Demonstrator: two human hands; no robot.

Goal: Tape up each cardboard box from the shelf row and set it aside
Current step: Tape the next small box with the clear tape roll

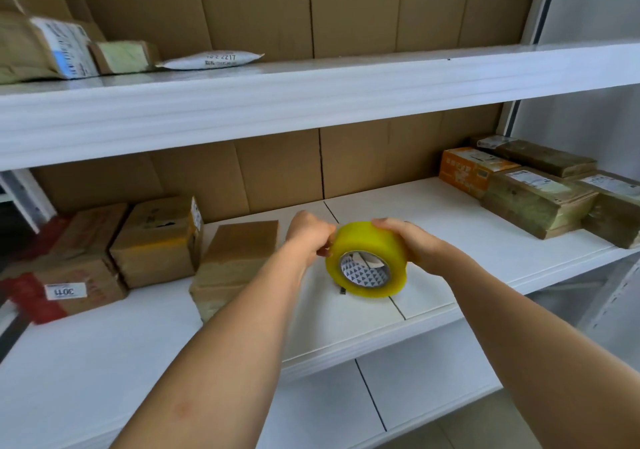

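A yellow tape roll (pixel 367 246) is held above the middle shelf (pixel 433 213). My right hand (pixel 412 241) wraps over its top and right side. My left hand (pixel 310 234) pinches at the roll's left edge, fingers closed. Just left of my left hand a plain cardboard box (pixel 239 261) rests on the shelf. Further left stand two more cardboard boxes, one with a torn hole (pixel 159 241) and one with red print and a white label (pixel 76 265). Several taped boxes (pixel 533 192) are grouped at the shelf's right end.
The upper shelf (pixel 311 92) holds parcels (pixel 45 47) and a white mailer bag (pixel 211 59) at the left. Brown cardboard sheets back the shelving. A small dark object (pixel 342 290) lies under the roll. A lower shelf (pixel 415 389) shows below.
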